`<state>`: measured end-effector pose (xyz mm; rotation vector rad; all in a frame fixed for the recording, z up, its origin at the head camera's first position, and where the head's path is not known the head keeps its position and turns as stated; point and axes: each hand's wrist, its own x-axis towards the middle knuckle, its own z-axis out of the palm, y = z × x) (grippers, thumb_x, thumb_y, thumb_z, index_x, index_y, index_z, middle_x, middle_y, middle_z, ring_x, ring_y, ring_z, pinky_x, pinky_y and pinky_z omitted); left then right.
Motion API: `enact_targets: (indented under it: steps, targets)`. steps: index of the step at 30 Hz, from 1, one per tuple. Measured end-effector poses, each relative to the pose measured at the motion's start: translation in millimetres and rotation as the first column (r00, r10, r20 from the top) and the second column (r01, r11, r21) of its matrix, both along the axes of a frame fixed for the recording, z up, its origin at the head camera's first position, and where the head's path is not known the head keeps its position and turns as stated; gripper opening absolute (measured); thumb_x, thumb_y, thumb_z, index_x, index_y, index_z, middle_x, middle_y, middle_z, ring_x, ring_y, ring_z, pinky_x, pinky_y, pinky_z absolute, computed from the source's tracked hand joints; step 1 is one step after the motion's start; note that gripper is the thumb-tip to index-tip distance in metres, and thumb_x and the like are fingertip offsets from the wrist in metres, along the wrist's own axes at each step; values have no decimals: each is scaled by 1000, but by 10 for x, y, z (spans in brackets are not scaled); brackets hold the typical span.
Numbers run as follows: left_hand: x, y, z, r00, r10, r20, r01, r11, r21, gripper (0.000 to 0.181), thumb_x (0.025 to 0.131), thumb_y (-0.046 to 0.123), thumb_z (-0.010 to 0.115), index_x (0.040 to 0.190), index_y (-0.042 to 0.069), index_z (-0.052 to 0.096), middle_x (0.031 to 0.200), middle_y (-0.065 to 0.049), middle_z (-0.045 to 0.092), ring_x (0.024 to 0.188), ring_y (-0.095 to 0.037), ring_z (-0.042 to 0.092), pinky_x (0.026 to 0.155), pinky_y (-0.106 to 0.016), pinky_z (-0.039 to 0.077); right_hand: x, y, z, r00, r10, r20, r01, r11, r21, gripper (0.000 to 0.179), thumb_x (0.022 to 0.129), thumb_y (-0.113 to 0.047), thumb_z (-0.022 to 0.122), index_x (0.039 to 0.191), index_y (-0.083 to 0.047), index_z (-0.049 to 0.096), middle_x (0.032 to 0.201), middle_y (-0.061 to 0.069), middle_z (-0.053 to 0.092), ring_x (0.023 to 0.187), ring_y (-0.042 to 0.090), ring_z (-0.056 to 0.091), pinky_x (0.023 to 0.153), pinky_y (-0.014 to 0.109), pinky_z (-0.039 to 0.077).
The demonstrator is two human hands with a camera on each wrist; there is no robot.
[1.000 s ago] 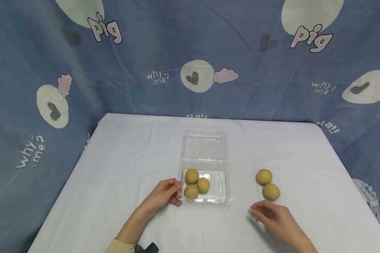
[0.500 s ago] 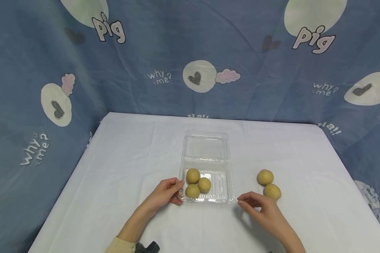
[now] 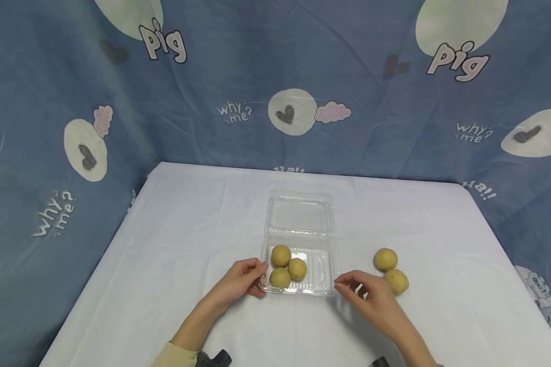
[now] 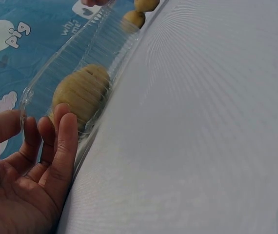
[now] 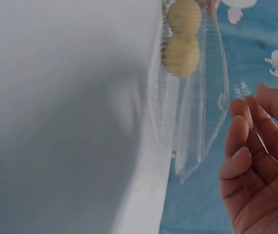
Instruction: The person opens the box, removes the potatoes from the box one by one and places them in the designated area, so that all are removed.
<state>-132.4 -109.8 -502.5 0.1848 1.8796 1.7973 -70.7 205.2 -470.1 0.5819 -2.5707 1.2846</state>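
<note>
Steadied from one side!

The left hand (image 3: pixel 242 278) pinched the clear box (image 3: pixel 320 265) by its left rim, seemingly against sliding; three potatoes (image 3: pixel 280 256) sat inside, leftward. The right hand (image 3: pixel 371 298), loosely bent, gripped nothing beside the front-right corner. Two loose potatoes (image 3: pixel 397 282) lay beyond.

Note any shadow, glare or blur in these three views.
Head: sharp enough, with a soft shadow on the white cloth beside the right hand and small glints on the clear container; left wrist: fine rippling lines across the cloth; right wrist: broad grey shadow, the round yellow pieces looking soft.
</note>
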Motion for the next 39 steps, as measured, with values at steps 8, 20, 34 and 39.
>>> enact_targets:
  steps: [8, 20, 34, 39]
  targets:
    - [-11, 5, 4, 1000, 3, 4, -3, 1000, -1, 37, 101, 33, 56, 91, -3, 56, 76, -7, 58, 66, -17, 63, 65, -33, 60, -88, -206, 19, 989, 78, -123, -73, 996, 43, 20, 85, -10, 77, 95, -25, 69, 85, -18, 62, 72, 4, 53, 51, 18, 42]
    - [-4, 17, 18, 1000, 1, 13, -1, 1000, 6, 36, 101, 32, 56, 89, -3, 55, 76, -7, 58, 65, -17, 62, 65, -33, 60, -191, -415, -10, 991, 110, -73, -103, 989, 102, 16, 87, -14, 76, 101, -10, 69, 94, -7, 68, 86, 12, 64, 74, 37, 56]
    - [-9, 6, -30, 1000, 4, 13, -4, 1000, -4, 39, 99, 36, 58, 88, -2, 56, 75, -6, 58, 65, -16, 63, 65, -33, 60, -307, -642, 59, 996, -7, 86, -18, 957, 289, 42, 91, -26, 72, 124, -2, 61, 116, 10, 66, 102, 24, 64, 89, 42, 53]
    - [-11, 6, -13, 1000, 4, 14, -4, 1000, -14, 39, 99, 37, 58, 88, 0, 56, 76, -6, 59, 66, -17, 63, 65, -33, 60, -347, -685, 60, 994, -23, 107, -11, 950, 312, 45, 91, -25, 71, 125, 2, 60, 116, 14, 67, 105, 29, 64, 92, 44, 51]
